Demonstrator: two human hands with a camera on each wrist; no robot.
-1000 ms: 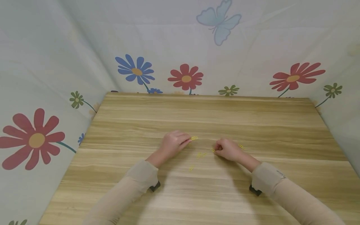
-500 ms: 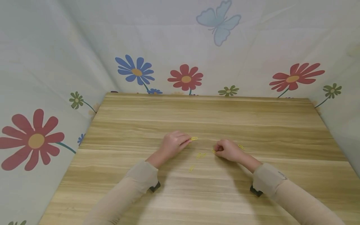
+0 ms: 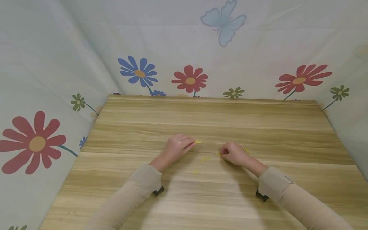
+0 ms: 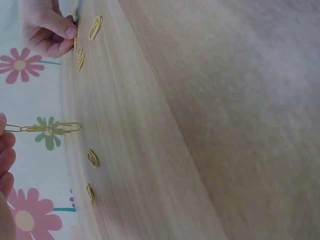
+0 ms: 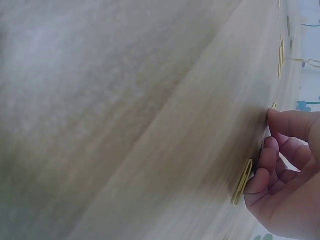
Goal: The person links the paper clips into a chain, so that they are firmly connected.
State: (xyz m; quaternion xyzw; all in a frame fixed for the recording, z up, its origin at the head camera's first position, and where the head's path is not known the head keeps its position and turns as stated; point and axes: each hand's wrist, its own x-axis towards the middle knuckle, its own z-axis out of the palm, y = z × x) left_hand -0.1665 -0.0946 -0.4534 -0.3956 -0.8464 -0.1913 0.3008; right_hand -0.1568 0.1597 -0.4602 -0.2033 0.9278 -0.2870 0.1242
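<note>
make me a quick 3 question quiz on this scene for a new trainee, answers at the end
1. Multiple choice: what colour are the linked paper clips in the left hand?
a) red
b) yellow
c) blue

2. True or false: the right hand is holding nothing.

3. Fill the gap: in the right wrist view, the loose paper clip next to the right hand lies on the ____.

Key
1: b
2: false, it pinches a paper clip
3: table

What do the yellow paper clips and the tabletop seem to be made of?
Yellow paper clips: smooth bent wire, probably metal, perhaps plastic-coated, from their slim loops and yellow color. Tabletop: seemingly wood or printed laminate, softly shiny, from its streaky grain and pale glare.
</note>
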